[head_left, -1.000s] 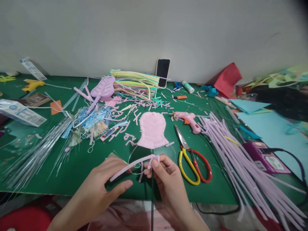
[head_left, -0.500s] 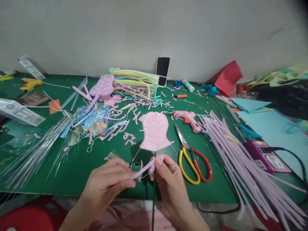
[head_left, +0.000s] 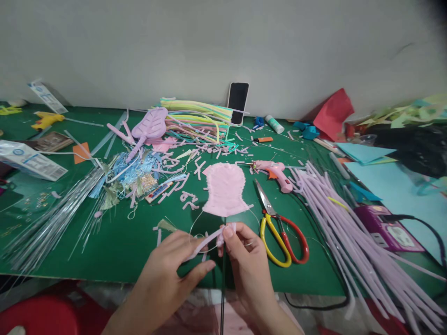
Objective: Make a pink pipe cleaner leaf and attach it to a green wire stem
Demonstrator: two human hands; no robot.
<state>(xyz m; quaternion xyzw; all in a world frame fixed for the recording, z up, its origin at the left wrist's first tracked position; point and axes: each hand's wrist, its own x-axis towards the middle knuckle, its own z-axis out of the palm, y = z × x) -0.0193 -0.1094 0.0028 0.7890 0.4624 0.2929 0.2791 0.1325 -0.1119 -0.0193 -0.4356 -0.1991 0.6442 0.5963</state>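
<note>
A pink fan-shaped piece of fuzzy pipe cleaners (head_left: 226,188) tops a thin dark stem (head_left: 222,284). Just below it, my right hand (head_left: 244,246) pinches a lilac pipe cleaner (head_left: 209,239) against the stem, thumb on top. The loose end of the pipe cleaner slopes down-left to my left hand (head_left: 174,260). My left hand is open: its thumb stands apart from the fingers, and the strip's end rests near the index finger. A thin pale cord loops around the work. Scissors (head_left: 275,232) with one yellow and one red handle lie to the right.
A pink glue gun (head_left: 274,172) lies behind the scissors. Lilac pipe cleaners (head_left: 342,232) spread at right beside a purple box (head_left: 387,228). At left are silvery wires (head_left: 59,218), blue tassels (head_left: 136,170) and a lilac leaf shape (head_left: 150,124). A phone (head_left: 238,102) leans on the wall.
My left thumb has parted from the fingers, and the left hand has shifted slightly right. My right hand keeps its pinch at the stem.
</note>
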